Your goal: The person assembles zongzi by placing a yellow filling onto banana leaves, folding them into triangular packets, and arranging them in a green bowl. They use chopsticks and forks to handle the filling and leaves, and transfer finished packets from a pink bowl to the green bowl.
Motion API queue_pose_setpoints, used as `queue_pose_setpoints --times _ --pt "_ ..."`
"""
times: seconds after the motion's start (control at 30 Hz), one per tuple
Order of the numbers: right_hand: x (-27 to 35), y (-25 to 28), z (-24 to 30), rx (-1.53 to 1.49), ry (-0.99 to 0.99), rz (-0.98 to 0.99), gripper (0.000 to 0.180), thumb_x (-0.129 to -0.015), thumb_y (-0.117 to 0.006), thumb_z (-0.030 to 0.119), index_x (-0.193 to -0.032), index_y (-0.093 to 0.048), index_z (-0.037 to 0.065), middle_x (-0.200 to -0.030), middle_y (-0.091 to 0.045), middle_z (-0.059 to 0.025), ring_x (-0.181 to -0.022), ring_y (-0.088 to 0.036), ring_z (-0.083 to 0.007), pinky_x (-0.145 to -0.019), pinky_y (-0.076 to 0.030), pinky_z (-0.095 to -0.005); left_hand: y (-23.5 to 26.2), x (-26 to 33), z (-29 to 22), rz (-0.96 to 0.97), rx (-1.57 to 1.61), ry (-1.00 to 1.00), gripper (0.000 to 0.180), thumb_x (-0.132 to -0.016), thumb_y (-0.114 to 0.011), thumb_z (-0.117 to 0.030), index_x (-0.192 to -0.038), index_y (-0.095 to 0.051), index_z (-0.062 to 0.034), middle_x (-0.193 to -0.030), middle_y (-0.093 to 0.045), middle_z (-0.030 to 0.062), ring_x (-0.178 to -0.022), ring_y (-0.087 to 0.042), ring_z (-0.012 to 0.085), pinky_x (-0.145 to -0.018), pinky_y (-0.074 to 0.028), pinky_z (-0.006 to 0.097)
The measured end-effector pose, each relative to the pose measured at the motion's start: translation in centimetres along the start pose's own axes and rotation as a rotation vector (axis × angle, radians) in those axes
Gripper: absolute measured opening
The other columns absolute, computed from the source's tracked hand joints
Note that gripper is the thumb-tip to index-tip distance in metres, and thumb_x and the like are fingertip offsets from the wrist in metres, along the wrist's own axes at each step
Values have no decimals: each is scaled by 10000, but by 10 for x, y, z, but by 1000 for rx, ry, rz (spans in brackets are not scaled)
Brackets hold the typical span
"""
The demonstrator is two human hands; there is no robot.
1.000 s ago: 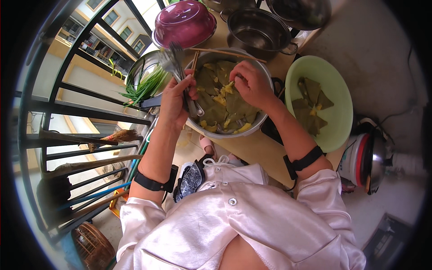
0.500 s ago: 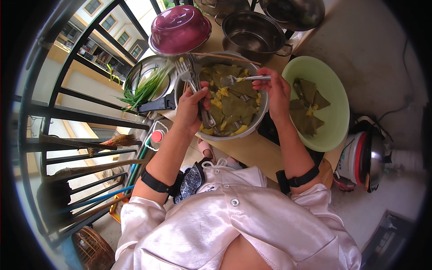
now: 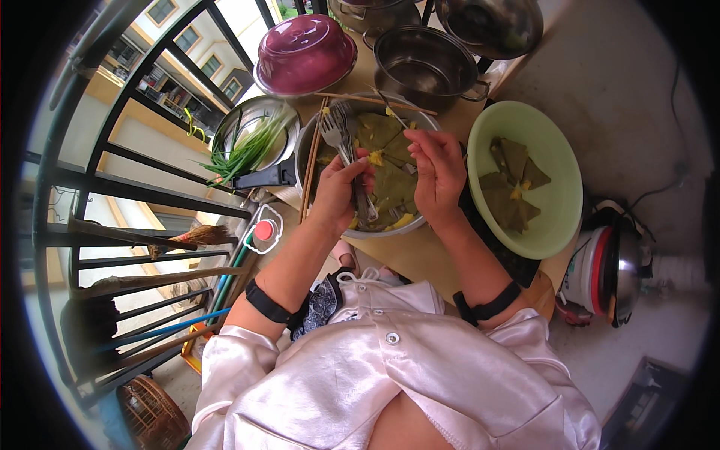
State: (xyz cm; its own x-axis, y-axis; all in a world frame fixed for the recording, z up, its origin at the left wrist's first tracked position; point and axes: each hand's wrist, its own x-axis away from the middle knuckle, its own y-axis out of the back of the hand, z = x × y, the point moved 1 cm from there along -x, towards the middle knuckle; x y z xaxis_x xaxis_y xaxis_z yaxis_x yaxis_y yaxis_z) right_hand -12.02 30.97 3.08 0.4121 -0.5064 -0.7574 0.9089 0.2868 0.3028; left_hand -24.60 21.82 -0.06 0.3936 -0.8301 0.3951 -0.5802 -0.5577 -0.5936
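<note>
Forks [image 3: 337, 141] stand bundled in the left hand [image 3: 343, 189], whose grip is wrapped around their handles over the steel pot [image 3: 394, 230], tines upward, presumably so that their heads stay apart from the fingers. The right hand [image 3: 439, 168] pinches a slim utensil [image 3: 400, 121] between thumb and fingertips, slanting up and away; probably the pinch suits so thin a stem. Olive-green leaf-like pieces [image 3: 390, 187] lie in the pot with yellow scraps [image 3: 404, 222] among them, beneath both hands. Chopsticks [image 3: 310, 180] rest across its left rim, likely parked there within reach. Just to the right, a pale green basin [image 3: 564, 187] bears more such pieces, close enough on the worktop [image 3: 401, 261] to serve as a second container.

Both hands and the forks cover part of the pot's contents, so their full layout cannot be told. How many forks are bundled is unclear, since they overlap. The utensil's far end is too thin to identify, and the right palm is turned out of sight.
</note>
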Motion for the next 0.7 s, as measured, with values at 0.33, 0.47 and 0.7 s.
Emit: queue_pose_setpoints --times 0.33,0.47,0.7 --pt "23 -24 3 28 90 126 344 -713 -579 -15 -1047 -587 68 -931 -527 -93 -746 -557 -224 -632 -473 -297 -8 -5 9 166 193 57 247 -890 -438 -252 -1018 -505 -51 -942 -563 71 -878 -533 175 -795 -406 290" --pt "27 -23 0 131 141 200 306 -751 -549 53 -1056 -574 47 -974 -538 -106 -844 -535 -272 -713 -448 -346 -8 -8 9 155 119 22 279 -903 -411 -279 -1042 -502 -54 -1017 -555 85 -959 -519 182 -851 -393 302" --pt "32 -20 4 279 143 285 341 -741 -531 147 -1060 -568 31 -1047 -533 -97 -985 -473 -271 -846 -363 -383 -9 -9 3 146 162 70 230 -896 -415 -185 -1051 -493 -33 -1038 -558 118 -954 -538 216 -845 -434 323"
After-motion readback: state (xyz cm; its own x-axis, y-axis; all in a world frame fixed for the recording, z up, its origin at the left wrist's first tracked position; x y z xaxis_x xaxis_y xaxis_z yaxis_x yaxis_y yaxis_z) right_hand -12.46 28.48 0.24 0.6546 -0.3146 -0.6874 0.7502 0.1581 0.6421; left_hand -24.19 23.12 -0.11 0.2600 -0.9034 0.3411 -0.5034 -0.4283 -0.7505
